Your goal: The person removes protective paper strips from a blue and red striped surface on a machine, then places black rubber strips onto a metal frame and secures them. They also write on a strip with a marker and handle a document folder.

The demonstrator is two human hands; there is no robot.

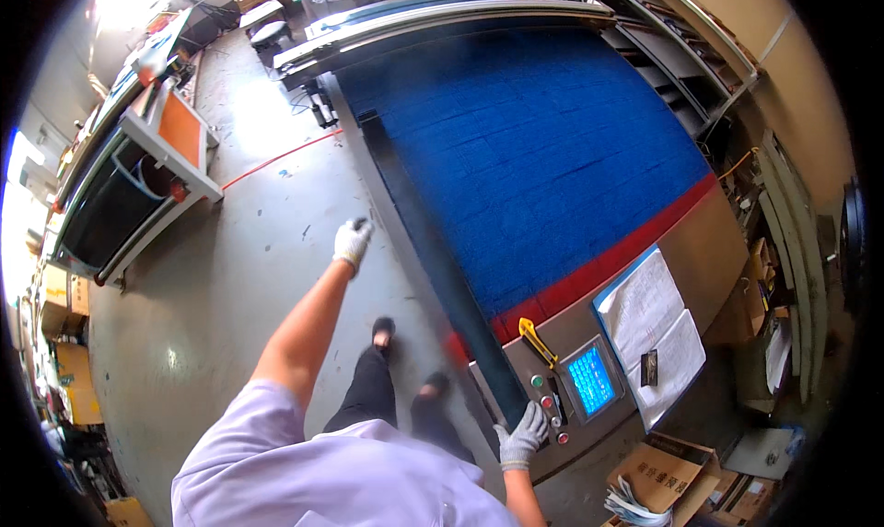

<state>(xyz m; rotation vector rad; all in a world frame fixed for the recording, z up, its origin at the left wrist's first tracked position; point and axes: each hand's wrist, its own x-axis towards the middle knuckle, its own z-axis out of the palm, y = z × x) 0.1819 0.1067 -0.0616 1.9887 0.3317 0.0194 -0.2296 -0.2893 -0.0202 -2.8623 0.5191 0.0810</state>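
My left hand (351, 243), in a white knit glove, is held out over the floor beside the machine's long left edge. Its fingers are curled, and something small and dark shows at the fingertips, too unclear to name. My right hand (523, 438), gloved too, lies on the near corner of the machine with fingers stretched out, at the end of a dark strip (433, 251) along the edge. Close beside it are several round push buttons (547, 402) and a lit touchscreen (589, 381). A yellow utility knife (538, 341) lies above the buttons.
A blue textured bed (543, 158) with a red border strip (608, 260) fills the machine, under a metal gantry (442, 31). An open paper notebook (652, 333) lies at right. Cardboard boxes (663, 472) stand near right. A red cable (281, 158) crosses the floor toward an orange-panelled frame (180, 126).
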